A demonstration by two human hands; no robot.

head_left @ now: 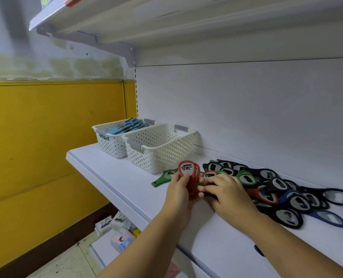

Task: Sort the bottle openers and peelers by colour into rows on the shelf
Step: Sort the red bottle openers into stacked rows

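Nearest, left hand (pixel 179 189), just left of the pile (pixel 276 189): fingers clamped round an upright bundle of red openers (pixel 188 175). Right hand (pixel 226 194) rests on the pile's left edge, fingers bent; cannot tell if it pinches anything. Pile lies on the shelf (pixel 110 177): black, green, blue and red openers mixed. One green opener (pixel 162 178) lies flat, left of the pile. Beyond, left of the pile: two white baskets (pixel 160 151), the farther one holding blue peelers (pixel 124 126).
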